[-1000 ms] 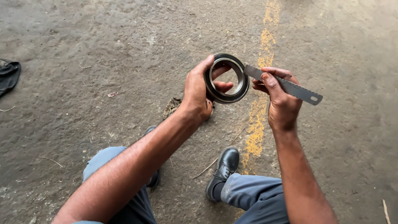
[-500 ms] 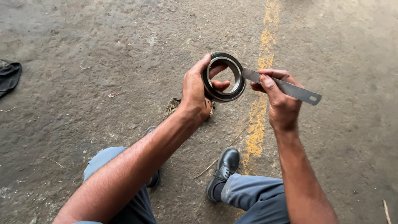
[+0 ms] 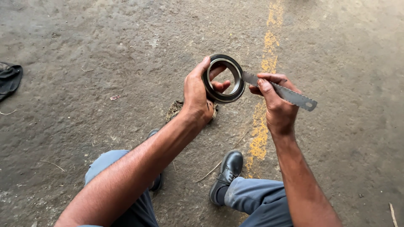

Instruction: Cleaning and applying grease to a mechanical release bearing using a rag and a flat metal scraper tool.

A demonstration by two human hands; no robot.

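1. The left hand (image 3: 196,97) is gripping a metal ring (image 3: 223,78), holding it up in the air above the concrete floor (image 3: 105,50), well clear of it.
2. The thumb is pressing along the ring's upper left rim, while the fingers (image 3: 219,86) are curling through the open middle and showing inside the hole, so the ring is being clamped between thumb and fingers.
3. The ring is standing nearly on edge, tilted, with its shiny inner band facing the camera and a darker band running round the outside.
4. The right hand (image 3: 274,105) is pinching a thin, flat metal blade (image 3: 279,91) between thumb and forefinger, with the other fingers folded in beneath it.
5. The blade's left tip is touching the ring's right rim; its far end, with a small hole, is pointing right and slightly downward, past the hand.
6. A worn yellow line (image 3: 264,126) is running along the floor under the right hand.
7. A small clump of dry debris (image 3: 174,108) is lying on the floor just below the left wrist, partly hidden by it.
8. A black shoe (image 3: 228,168) is resting on the floor between the person's knees, and a dark cloth (image 3: 9,77) is lying at the floor's left edge, well apart from both hands.
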